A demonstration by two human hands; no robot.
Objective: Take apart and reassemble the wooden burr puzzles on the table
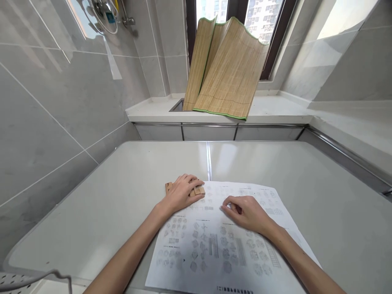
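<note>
A large printed sheet of paper (pixel 214 241) with many small diagrams lies on the white table (pixel 107 204) in front of me. My left hand (pixel 181 192) rests over some small wooden pieces (pixel 198 190) at the sheet's upper left corner, fingers curled down over them. My right hand (pixel 246 212) lies on the sheet near its middle, fingers bent with the fingertips pressed to the paper. Part of the wooden pieces is hidden under my left hand.
A folded bamboo mat (pixel 223 69) leans against the window on the ledge (pixel 275 108) behind the table. Grey tiled walls close in on the left and right. A sink opening (pixel 177 106) shows beside the mat. A white perforated object (pixel 18 281) sits at the bottom left.
</note>
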